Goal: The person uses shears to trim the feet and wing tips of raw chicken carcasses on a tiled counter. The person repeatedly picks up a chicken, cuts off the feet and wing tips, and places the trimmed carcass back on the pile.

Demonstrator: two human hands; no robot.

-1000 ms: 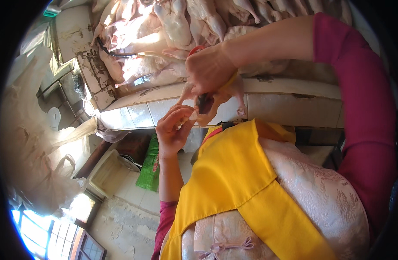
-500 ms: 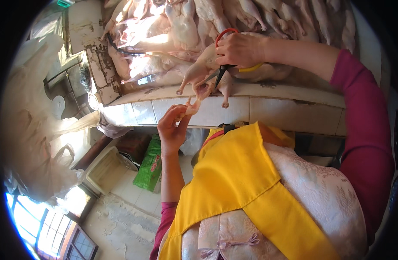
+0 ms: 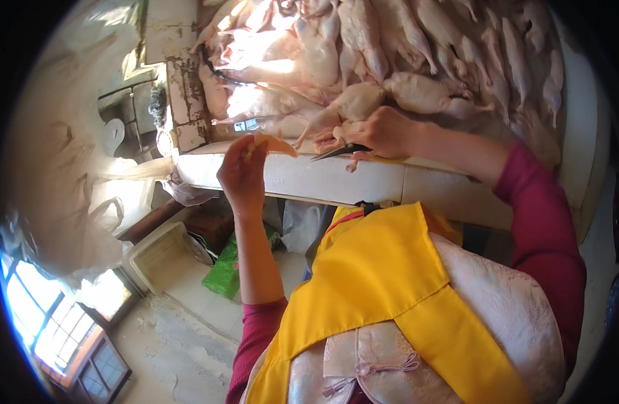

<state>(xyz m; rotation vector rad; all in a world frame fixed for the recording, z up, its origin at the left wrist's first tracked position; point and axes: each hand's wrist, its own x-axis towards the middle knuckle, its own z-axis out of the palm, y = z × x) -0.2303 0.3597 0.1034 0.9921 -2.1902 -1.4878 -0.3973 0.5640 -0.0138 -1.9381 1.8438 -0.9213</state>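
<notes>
My left hand (image 3: 241,174) is raised just over the tiled front edge of the trough, its fingers pinched around a pale strip of poultry skin (image 3: 280,145). The strip hangs free to the right, apart from the bird. My right hand (image 3: 389,133) is closed on a pair of scissors (image 3: 338,151), whose dark blades point left and look nearly together. Part of a yellow handle shows below that hand. Beside the scissors a plucked bird (image 3: 358,101) lies at the trough's edge, its legs toward me and its cut rear end by the blades.
Many plucked birds (image 3: 417,91) fill the tiled trough (image 3: 323,176) behind my hands. A dark hose-like strip (image 3: 222,75) lies among them at left. Hanging plastic sheeting (image 3: 60,168) is at far left. Below stand a cream bin (image 3: 158,259) and a green bag (image 3: 222,275).
My left hand has moved left and up with the skin strip, which was joined to the bird before and is now apart. The scissors have swung from pointing down, blades apart, to pointing left.
</notes>
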